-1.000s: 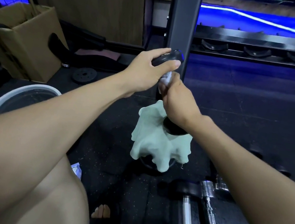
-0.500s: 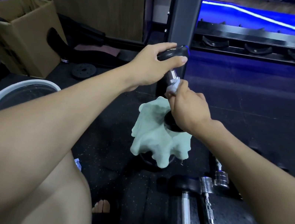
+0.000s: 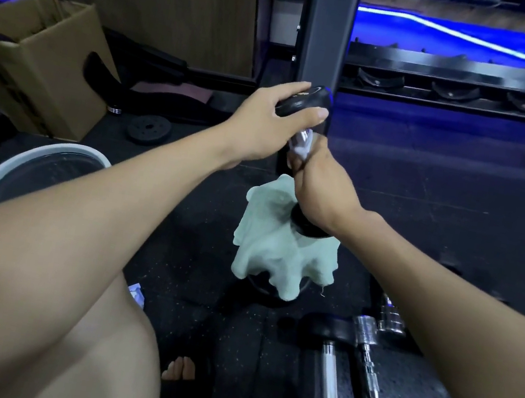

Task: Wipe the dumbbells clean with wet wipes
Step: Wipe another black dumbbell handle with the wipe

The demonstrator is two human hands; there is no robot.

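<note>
A dumbbell stands tilted on end in the middle of the head view. My left hand point(image 3: 272, 124) grips its black upper head point(image 3: 307, 99). My right hand point(image 3: 320, 187) is closed around the chrome handle with a white wet wipe point(image 3: 303, 145) bunched in its fingers. The lower black head point(image 3: 306, 227) rests on a pale green towel point(image 3: 274, 253) draped over a dark round object. Most of the handle is hidden by my right hand.
More dumbbells point(image 3: 333, 360) with chrome handles lie on the black rubber floor at lower right. A white basin point(image 3: 32, 174) sits at left, a cardboard box point(image 3: 37, 64) behind it, a weight plate point(image 3: 149, 129) nearby. A grey rack post point(image 3: 325, 35) rises just behind.
My right hand slid down the handle with the wipe, then back up toward the upper head. My left hand kept its grip on the top.
</note>
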